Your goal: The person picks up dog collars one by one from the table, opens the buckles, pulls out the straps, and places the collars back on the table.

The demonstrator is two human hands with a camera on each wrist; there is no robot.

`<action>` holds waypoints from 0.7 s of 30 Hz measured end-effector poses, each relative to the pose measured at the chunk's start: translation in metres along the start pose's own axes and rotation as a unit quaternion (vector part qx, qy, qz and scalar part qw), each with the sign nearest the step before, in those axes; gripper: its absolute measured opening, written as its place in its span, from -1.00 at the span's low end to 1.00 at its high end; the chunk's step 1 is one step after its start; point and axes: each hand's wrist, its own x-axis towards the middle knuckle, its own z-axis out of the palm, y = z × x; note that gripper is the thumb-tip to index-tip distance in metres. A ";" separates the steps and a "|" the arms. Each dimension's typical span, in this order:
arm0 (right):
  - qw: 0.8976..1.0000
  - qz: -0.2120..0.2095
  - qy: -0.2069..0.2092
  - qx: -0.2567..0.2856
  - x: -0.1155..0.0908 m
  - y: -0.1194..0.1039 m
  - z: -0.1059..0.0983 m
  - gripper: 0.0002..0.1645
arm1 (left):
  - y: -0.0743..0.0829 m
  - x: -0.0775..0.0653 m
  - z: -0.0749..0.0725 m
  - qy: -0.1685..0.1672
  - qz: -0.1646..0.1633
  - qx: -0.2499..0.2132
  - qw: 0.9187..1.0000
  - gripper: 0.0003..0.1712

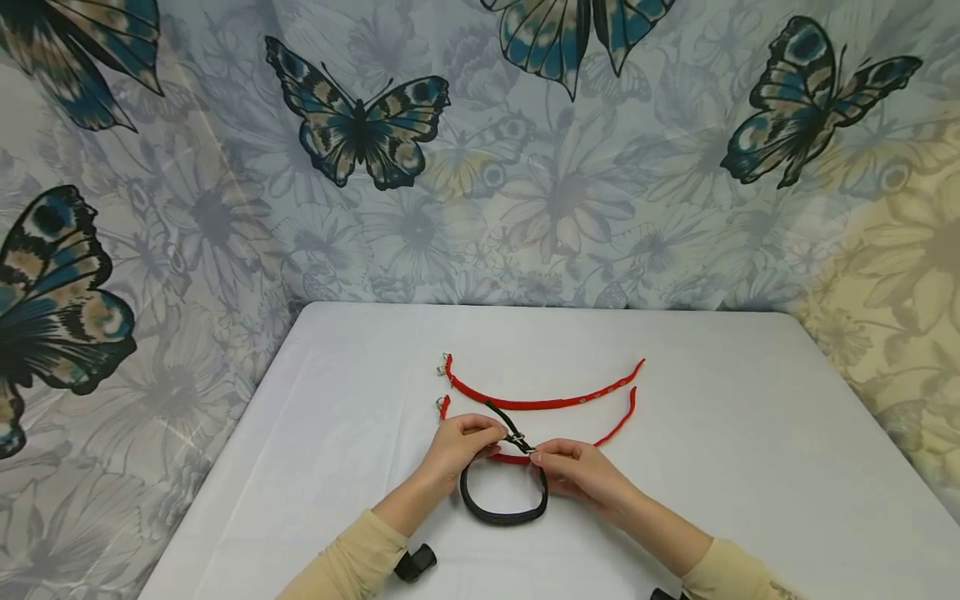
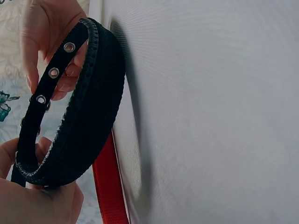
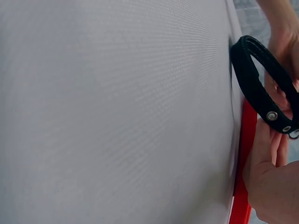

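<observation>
A black pet collar (image 1: 504, 518) with metal eyelets is bent into a closed loop above the white table. My left hand (image 1: 467, 440) pinches it near the metal buckle (image 1: 516, 437), from which a free strap end (image 1: 501, 415) sticks up to the left. The right hand (image 1: 581, 477) pinches the strap just right of the buckle. In the left wrist view, a row of eyelets (image 2: 53, 73) shows along the strap between both hands. Behind the hands lies a red collar (image 1: 626, 418), partly hidden by them and the black loop.
Farther back on the white table (image 1: 750, 400) lies another red collar (image 1: 540, 405), curved, with metal hardware at its left end. A black wrist device (image 1: 415, 563) shows beside the left sleeve. Butterfly-printed fabric (image 1: 420, 242) hangs behind the table.
</observation>
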 end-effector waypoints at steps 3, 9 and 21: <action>1.000 0.001 0.005 0.006 0.002 -0.001 0.002 -0.58 | 0.001 -0.002 0.002 -0.001 -0.002 -0.005 1.000 -0.82; 1.000 -0.001 0.015 0.015 0.003 -0.003 0.005 -0.67 | -0.001 -0.001 0.000 -0.014 0.003 -0.011 1.000 -0.81; 1.000 -0.016 0.018 -0.015 0.002 -0.006 0.002 -0.67 | 0.004 -0.002 -0.024 -0.073 -0.010 0.154 0.985 -0.69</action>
